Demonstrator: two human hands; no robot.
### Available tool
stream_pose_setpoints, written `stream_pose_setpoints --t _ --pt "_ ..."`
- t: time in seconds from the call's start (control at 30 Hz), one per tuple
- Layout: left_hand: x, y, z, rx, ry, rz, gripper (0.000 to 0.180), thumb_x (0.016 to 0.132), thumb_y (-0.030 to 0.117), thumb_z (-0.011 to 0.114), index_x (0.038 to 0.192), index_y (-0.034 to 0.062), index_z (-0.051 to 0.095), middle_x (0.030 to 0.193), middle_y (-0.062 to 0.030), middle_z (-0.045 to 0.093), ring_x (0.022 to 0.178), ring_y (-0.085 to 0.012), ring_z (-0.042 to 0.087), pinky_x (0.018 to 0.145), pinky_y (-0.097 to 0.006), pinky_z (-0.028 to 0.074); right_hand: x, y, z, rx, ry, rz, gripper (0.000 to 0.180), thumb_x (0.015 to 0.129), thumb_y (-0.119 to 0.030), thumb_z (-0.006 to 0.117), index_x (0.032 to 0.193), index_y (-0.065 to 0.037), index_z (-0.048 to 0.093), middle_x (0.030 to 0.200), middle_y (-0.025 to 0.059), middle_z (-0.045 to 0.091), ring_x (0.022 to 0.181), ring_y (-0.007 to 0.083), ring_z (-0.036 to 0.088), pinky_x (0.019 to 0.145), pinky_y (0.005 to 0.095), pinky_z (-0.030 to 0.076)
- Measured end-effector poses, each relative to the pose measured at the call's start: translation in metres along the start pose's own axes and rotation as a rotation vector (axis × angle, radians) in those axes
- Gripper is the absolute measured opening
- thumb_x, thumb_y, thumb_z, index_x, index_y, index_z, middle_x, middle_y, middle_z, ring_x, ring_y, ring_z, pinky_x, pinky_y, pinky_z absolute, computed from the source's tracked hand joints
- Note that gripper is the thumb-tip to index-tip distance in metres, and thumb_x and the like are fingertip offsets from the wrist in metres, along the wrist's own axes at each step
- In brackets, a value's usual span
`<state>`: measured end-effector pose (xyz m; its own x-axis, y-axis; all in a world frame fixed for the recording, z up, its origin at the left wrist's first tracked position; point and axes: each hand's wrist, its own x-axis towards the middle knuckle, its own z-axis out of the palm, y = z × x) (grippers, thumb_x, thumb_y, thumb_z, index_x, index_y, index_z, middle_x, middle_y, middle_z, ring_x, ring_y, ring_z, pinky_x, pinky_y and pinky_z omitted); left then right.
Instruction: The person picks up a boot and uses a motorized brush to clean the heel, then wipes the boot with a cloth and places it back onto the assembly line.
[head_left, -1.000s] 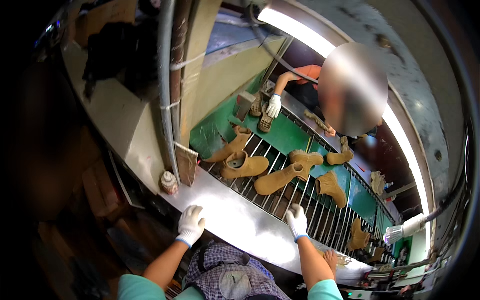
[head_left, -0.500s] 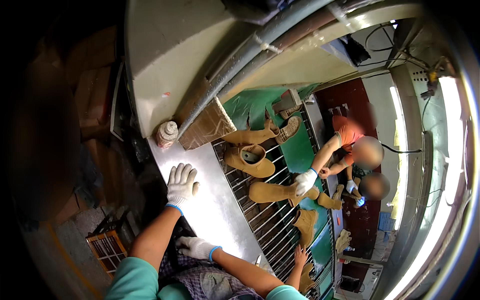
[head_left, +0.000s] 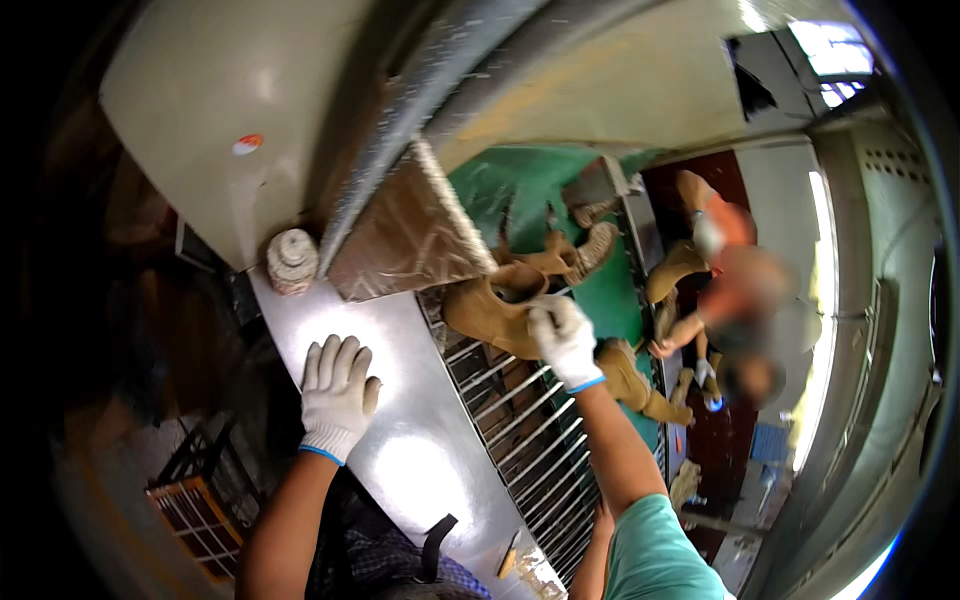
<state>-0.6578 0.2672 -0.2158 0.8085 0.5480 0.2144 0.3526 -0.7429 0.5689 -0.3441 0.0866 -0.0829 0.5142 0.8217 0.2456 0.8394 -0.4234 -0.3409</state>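
My left hand point(head_left: 338, 395), in a white knit glove with a blue cuff, lies flat on the metal tabletop point(head_left: 410, 360), fingers spread and holding nothing. My right hand point(head_left: 562, 335), gloved alike, reaches over the metal bars point(head_left: 510, 410) with its fingers bent over the toe of a tan ankle boot point(head_left: 488, 315). That boot stands upright at the end of the bars, its opening facing up. Just beyond it lies another tan boot point(head_left: 555, 258), its patterned sole partly showing.
A brown box-like block point(head_left: 405, 245) and a white-topped roll point(head_left: 292, 258) stand at the table's far end. Behind the bars runs a green belt point(head_left: 605, 290). Across it a person in orange point(head_left: 730, 230) works near more boots. A small tool point(head_left: 508, 558) lies on the near table.
My right hand has gone from beside my body, across the bars, to the ankle boot's toe. My left hand stays flat on the table. The co-worker's gloved hand has drawn back from the belt.
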Motion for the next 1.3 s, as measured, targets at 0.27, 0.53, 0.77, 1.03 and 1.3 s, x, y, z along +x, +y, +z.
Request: stream_pose_setpoints --t 0.27,0.53,0.77,1.03,1.3 --pt "0.004 0.001 -0.009 0.018 -0.04 -0.037 0.046 0.084 0.026 0.076 0.125 0.0069 0.068 0.142 -0.012 0.057 0.143 -0.0379 0.047 0.125 -0.06 0.033 0.042 0.166 0.005 -0.401 -0.159 0.518 0.06 0.096 -0.034 0.073 0.149 -0.014 0.052 0.135 0.0217 0.068 0.115 0.0397 0.071 0.099 0.0464 0.057" --pt "0.012 0.006 -0.011 0.126 0.024 -0.016 0.038 0.084 0.028 0.073 0.117 0.0099 0.071 0.132 -0.0073 0.061 0.132 -0.0306 0.054 0.119 -0.052 0.042 0.053 0.265 0.053 -0.462 -0.316 0.75 0.099 0.081 -0.056 0.085 0.162 -0.023 0.04 0.146 0.0224 0.06 0.128 0.0433 0.065 0.105 0.0499 0.055" --pt "-0.005 0.003 -0.002 0.195 -0.033 -0.016 0.04 0.09 0.031 0.068 0.124 0.0095 0.071 0.144 -0.0136 0.06 0.141 -0.0367 0.051 0.124 -0.057 0.036 0.004 0.245 0.043 -0.703 -0.315 0.558 0.074 0.089 -0.037 0.077 0.155 -0.02 0.049 0.128 0.022 0.067 0.118 0.0436 0.069 0.098 0.0534 0.058" --pt "-0.006 0.039 -0.019 0.315 -0.187 0.072 0.052 0.093 0.025 0.065 0.141 0.0041 0.062 0.155 -0.0213 0.051 0.151 -0.0457 0.04 0.129 -0.062 0.026 -0.06 0.241 -0.007 -0.467 -0.087 0.221 0.055 0.09 -0.015 0.069 0.145 -0.013 0.06 0.122 0.0258 0.068 0.105 0.045 0.07 0.093 0.0513 0.059" --pt "-0.015 0.105 0.039 0.321 -0.193 0.12 0.058 0.09 0.021 0.065 0.145 0.0016 0.057 0.153 -0.0237 0.052 0.149 -0.0493 0.04 0.127 -0.064 0.026 -0.05 0.253 -0.047 -0.376 0.222 0.399 0.036 0.093 -0.029 0.07 0.128 -0.02 0.069 0.112 0.0215 0.071 0.1 0.0435 0.072 0.09 0.051 0.058"
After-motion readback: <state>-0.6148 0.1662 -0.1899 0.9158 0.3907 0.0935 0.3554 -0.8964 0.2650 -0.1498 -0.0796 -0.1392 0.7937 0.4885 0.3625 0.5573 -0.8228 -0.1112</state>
